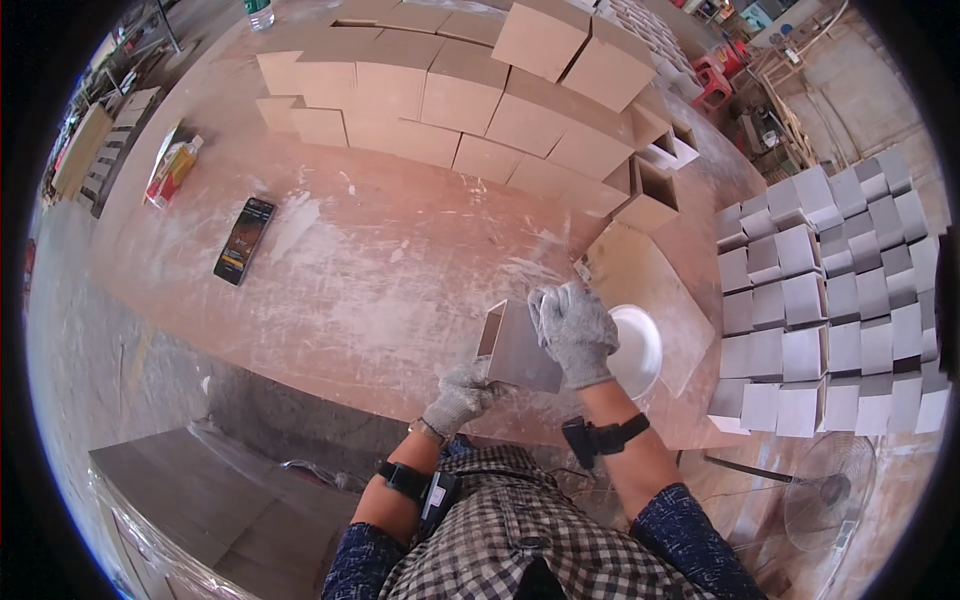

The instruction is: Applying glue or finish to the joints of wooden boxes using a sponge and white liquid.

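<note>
A small open-ended box (528,347) with a greyish face and a brown inside tilts near the table's front edge. My left hand (461,394), in a grey knit glove, grips its lower left corner. Gloved the same way, my right hand (574,330) is closed, its curled fingers at the box's upper right side. Whatever those fingers may hold is hidden. Just right of that hand sits a round white dish (638,350), partly covered by the glove, on a flat tan board (680,315).
Brown boxes (390,90) are stacked along the table's far side. Several rows of grey-white boxes (800,270) stand at the right. A phone (244,241) and a red-yellow packet (175,172) lie on the left. A fan (828,490) stands at lower right; a plastic-wrapped stack (190,490), lower left.
</note>
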